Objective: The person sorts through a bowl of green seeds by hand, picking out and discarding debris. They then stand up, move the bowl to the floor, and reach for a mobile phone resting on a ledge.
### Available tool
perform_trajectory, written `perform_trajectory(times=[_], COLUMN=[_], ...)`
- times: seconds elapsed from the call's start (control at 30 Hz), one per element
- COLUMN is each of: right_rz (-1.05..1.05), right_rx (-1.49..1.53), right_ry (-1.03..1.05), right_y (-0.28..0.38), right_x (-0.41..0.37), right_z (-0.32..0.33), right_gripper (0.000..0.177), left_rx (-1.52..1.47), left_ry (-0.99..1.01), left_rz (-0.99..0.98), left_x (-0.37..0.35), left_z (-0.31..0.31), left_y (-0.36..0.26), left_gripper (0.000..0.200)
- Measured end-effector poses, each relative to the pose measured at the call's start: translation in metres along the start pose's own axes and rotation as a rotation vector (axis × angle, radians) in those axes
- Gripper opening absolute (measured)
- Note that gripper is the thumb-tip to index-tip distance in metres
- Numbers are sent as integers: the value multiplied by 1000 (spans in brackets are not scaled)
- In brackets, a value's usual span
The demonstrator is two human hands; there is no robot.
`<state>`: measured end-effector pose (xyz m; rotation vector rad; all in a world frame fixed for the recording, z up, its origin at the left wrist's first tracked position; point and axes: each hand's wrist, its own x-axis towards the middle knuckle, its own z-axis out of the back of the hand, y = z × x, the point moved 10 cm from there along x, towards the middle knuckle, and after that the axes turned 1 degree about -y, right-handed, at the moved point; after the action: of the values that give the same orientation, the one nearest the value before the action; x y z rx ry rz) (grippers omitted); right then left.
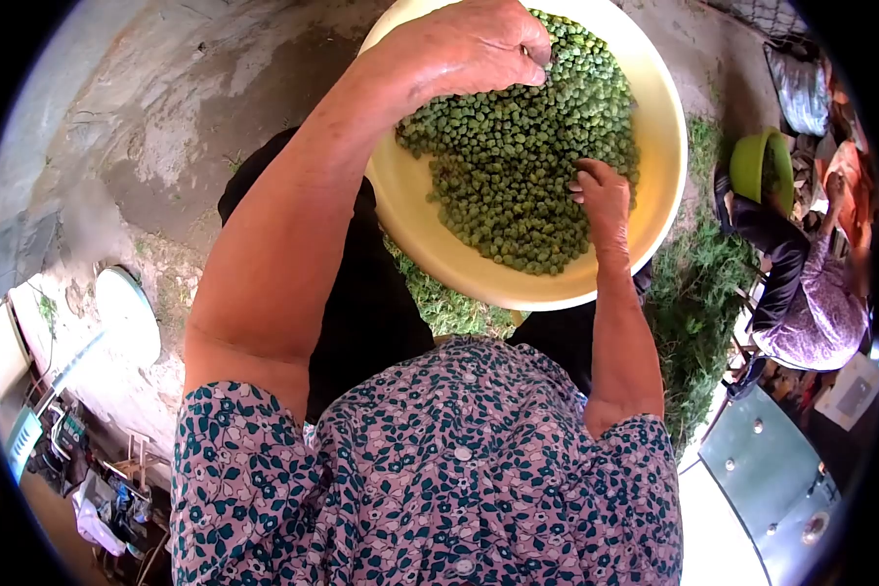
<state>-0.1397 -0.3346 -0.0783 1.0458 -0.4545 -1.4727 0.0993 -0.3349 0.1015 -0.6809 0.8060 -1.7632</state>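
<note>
A wide pale-yellow basin sits over my lap, tilted in this view. A thick layer of small, round green pods or berries covers most of its bottom. Over the basin's far side, my left hand is held with thumb and fingers pinched together, its tips just above the green layer. My right hand reaches into the right part, fingers curled and pressed together at the surface of the green pieces. I cannot tell what, if anything, is between the fingertips of either hand.
At right another person sits beside a lime-green tub. Cut green plants lie on the ground between us. A grey-green metal panel is at lower right; a round pale object stands by the left wall.
</note>
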Motion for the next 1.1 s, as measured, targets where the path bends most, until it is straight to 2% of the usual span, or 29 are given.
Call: perform_trajectory(times=[0.13, 0.17, 0.2, 0.23, 0.3, 0.37, 0.43, 0.5, 0.67, 0.8, 0.9, 1.03, 1.1], right_rz=[-75, -69, -5, 59, 94, 216, 203, 293, 334, 447, 386, 512, 512], right_rx=[130, 128, 50, -27, -70, -220, -254, -280, -371, -408, -508, -548, -566], right_ry=[-4, -4, -46, -89, -126, -244, -238, -316, -365, -338, -259, -231, -221], right_y=[-17, -21, -14, -6, 7, 29, 31, 42, 64, 77, 73, 68, 68], right_x=[12, 19, 23, 27, 34, 35, 44, 49, 62, 69, 72, 71, 71], right_z=[-18, -21, -19, -17, -18, -9, -9, -6, -6, -17, -33, -50, -56], right_gripper=[23, 23, 23, 23, 22, 20, 22, 22, 19, 16, 16, 19, 20], left_rx=[-31, -35, -40, -38, -129, -119, -110, -27, -22, -1, -88, -56, -16], left_ry=[19, 59, 99, 93, 17, -20, -57, -118, -195, -246, -254, -242, -296], left_rz=[25, 120, 214, 213, 288, 241, 195, 154, 157, 157, 185, 190, 120], left_x=[0, -1, -3, -3, -6, -6, -5, -3, -3, -5, -5, -3, -3], left_z=[11, 15, 16, 17, 23, 28, 28, 25, 30, 38, 36, 34, 36], left_y=[-8, -8, -5, -4, 7, 6, 9, 18, 27, 28, 32, 31, 26], left_gripper=[23, 22, 22, 22, 22, 19, 17, 26, 22, 20, 21, 21, 21])
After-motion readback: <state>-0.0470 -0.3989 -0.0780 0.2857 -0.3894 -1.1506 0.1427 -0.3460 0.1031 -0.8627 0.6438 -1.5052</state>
